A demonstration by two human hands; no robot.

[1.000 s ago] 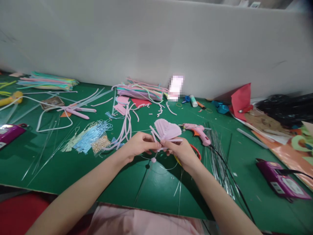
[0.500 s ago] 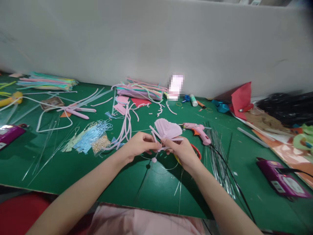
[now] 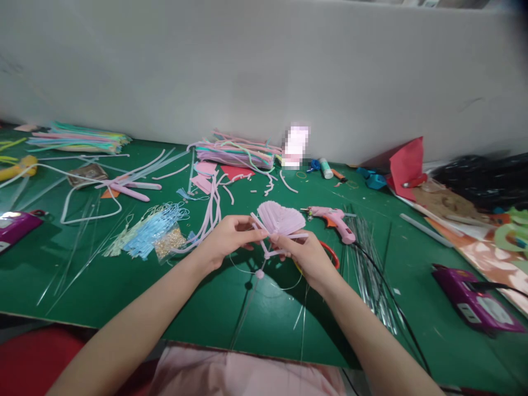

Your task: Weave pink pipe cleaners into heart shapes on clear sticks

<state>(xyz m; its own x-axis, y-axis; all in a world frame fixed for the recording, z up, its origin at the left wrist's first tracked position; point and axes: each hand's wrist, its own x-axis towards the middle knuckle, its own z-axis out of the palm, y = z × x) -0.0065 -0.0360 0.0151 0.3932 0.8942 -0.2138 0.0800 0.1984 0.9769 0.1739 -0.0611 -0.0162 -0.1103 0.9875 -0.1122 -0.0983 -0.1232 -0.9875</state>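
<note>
A small pink fan (image 3: 280,218), pleated and heart-shaped, is held above the green table (image 3: 124,286) between both my hands. My left hand (image 3: 229,237) pinches the fan's base from the left, fingers closed on it. My right hand (image 3: 306,254) grips the base and a pink stick from the right. A thin wire with a small pink pompom (image 3: 259,273) hangs below the fan. Pink scissors with a red handle (image 3: 330,254) lie partly hidden under my right hand.
A pink glue gun (image 3: 335,220) lies just right of the fan, its black cable running toward me. Thin wires (image 3: 367,258) lie beside it. Pipe cleaner bundles (image 3: 235,154), blue tassels (image 3: 148,231), purple devices (image 3: 474,300) and red paper (image 3: 406,165) are spread about. A white wall stands behind.
My left hand has risen slightly and its fingertips have shifted up onto the fan's base. The fan and my right hand stay almost in place.
</note>
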